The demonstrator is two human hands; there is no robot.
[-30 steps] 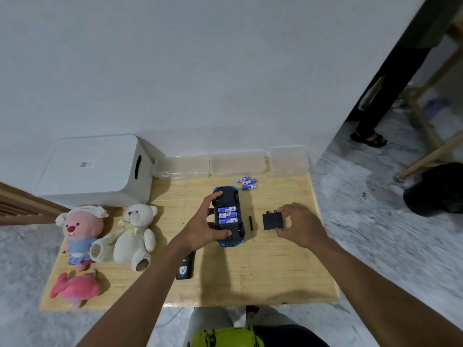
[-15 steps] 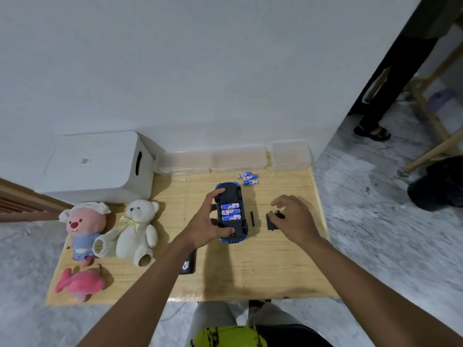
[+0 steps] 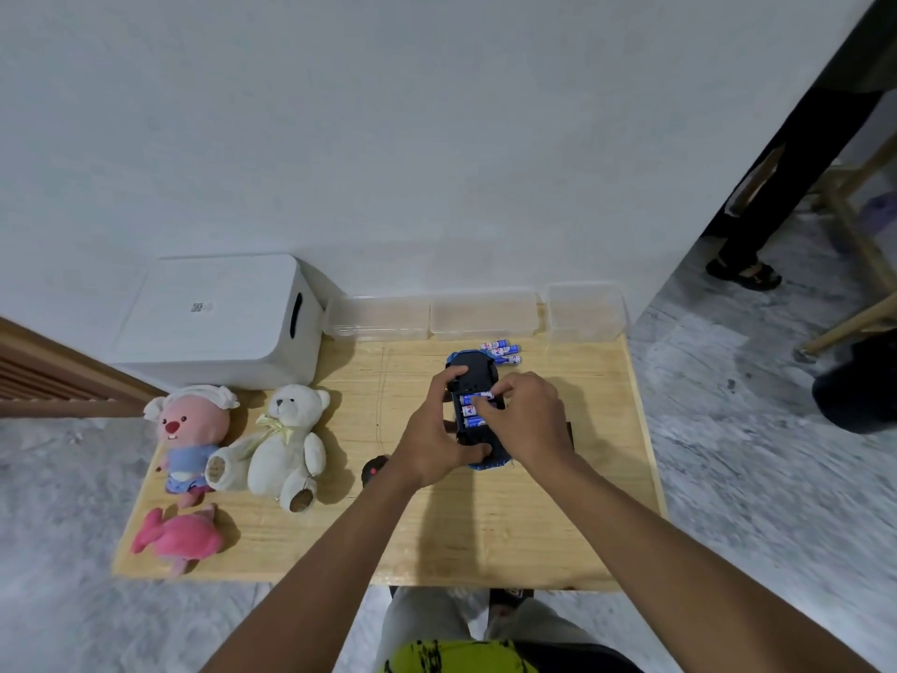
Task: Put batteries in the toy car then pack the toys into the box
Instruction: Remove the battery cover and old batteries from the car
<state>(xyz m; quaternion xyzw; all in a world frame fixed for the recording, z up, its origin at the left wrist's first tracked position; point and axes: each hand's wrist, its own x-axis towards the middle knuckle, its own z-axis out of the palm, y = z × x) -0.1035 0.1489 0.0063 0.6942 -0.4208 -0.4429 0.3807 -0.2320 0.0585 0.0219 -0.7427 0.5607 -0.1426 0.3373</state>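
The blue toy car [image 3: 473, 369] lies upside down on the wooden table [image 3: 485, 536], its battery bay open with blue batteries [image 3: 470, 421] inside. My left hand [image 3: 437, 429] grips the car from its left side. My right hand [image 3: 529, 415] reaches over the bay, its thumb and fingertips closed on the uppermost battery. Only the edge of the black battery cover [image 3: 571, 434] shows on the table behind my right wrist. The white box [image 3: 213, 318] stands closed at the back left.
Three loose batteries [image 3: 502, 351] lie behind the car. A pink beaver plush [image 3: 189, 429], a white bear [image 3: 286, 439] and a pink plush [image 3: 177, 536] sit at the left. A black remote [image 3: 374, 471] lies by my left wrist. Clear tubs [image 3: 485, 315] line the wall. A person's legs [image 3: 747, 269] stand at the right.
My right hand left the black cover on the table and moved left onto the batteries in the car. My left hand kept its hold on the car.
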